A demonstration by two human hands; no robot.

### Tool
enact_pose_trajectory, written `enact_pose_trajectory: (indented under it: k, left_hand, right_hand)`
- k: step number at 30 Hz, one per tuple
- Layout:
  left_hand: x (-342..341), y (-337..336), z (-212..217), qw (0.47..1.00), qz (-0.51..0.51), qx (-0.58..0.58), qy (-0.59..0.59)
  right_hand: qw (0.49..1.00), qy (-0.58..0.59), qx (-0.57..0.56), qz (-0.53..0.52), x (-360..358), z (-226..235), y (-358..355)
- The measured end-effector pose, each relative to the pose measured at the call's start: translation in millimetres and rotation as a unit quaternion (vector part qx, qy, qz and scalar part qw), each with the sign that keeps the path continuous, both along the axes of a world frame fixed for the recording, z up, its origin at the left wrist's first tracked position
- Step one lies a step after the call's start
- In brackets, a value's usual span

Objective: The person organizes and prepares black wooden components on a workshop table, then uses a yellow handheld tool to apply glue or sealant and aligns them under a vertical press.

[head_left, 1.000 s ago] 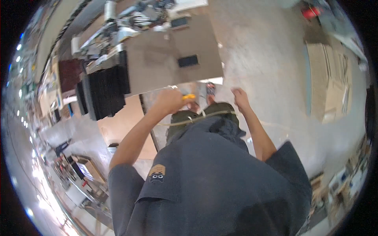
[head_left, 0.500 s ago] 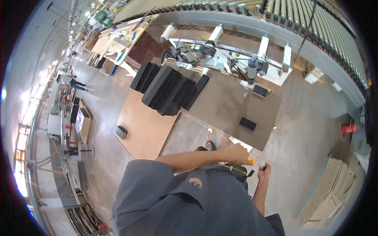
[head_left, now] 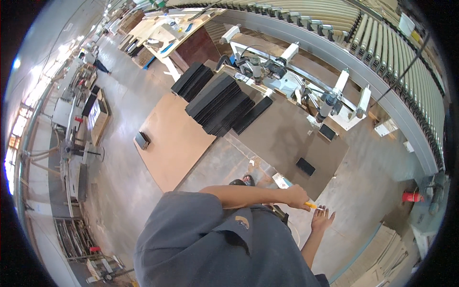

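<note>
Head view: Yellow-handled tool (head_left: 310, 205) points toward R hand (head_left: 322, 221)

L hand (head_left: 296, 196) is closed round the tool's grip, w/ its pale tip directed at the bare R hand, which is held palm up, fingers spread, nothing seen in it. Can't tell if tip & fingers touch; tool is too small to ID further.

Both hands are nr the closest corner of a brown board (head_left: 272, 143). A black block (head_left: 305, 166) lies on it; a second dark block (head_left: 327, 132) sits nr the far edge. Stacked black slabs (head_left: 217, 103) stand to the left, w/ a tan sheet (head_left: 174, 143) alongside.

Main risk, judging by the pose: if the tip is sharp, a slip of the L grip or a twitch of the R hand could nick bare skin, as neither wears a glove. A loose hold could also drop the tool to the floor (head_left: 124, 129); the one foot (head_left: 248, 180) in clear view looks barely covered. Slabs' edges are uneven, so a hard knock poss. sends some sliding.
</note>
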State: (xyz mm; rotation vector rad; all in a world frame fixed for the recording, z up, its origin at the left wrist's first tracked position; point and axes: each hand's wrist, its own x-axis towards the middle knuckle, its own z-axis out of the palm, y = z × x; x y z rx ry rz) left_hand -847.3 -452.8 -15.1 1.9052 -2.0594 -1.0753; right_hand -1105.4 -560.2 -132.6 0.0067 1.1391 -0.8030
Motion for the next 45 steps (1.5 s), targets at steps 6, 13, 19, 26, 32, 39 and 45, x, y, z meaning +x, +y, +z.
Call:
enact_pose_trajectory:
  k: [6, 13, 19, 26, 32, 39, 45]
  left_hand:
    - [-56.4, -38.1, -51.7, 0.963, 0.125, -0.163, 0.173]
    - [-126.0, -48.9, -51.9, 0.929, 0.210, -0.142, 0.269]
    - [-63.3, -27.5, -30.4, 0.940, -0.022, -0.214, 0.265]
    - [2.4, -38.8, -103.3, 0.537, 0.439, 0.138, 0.707]
    - [-11.9, -22.3, -108.4, 0.555, 0.444, 0.153, 0.687]
    - [-31.4, 7.9, -127.2, 0.828, 0.260, 0.135, 0.478]
    - [5.1, 33.8, -133.6, 0.875, 0.210, 0.149, 0.410]
  right_hand:
    - [0.959, -0.016, -0.223, 0.177, 4.6, 28.2, 31.6]
    - [0.785, 0.194, -0.480, 0.341, -3.7, 46.2, 56.7]
    - [0.769, 0.206, -0.500, 0.341, -40.9, 15.2, 59.4]
    - [0.503, 0.410, -0.515, 0.560, -64.0, 68.8, 61.9]
    - [0.358, 0.415, -0.582, 0.600, -56.3, 83.8, 72.6]
    - [0.301, 0.431, -0.576, 0.626, -98.6, 61.1, 77.9]
    - [0.342, 0.398, -0.564, 0.638, -75.5, 84.1, 73.1]
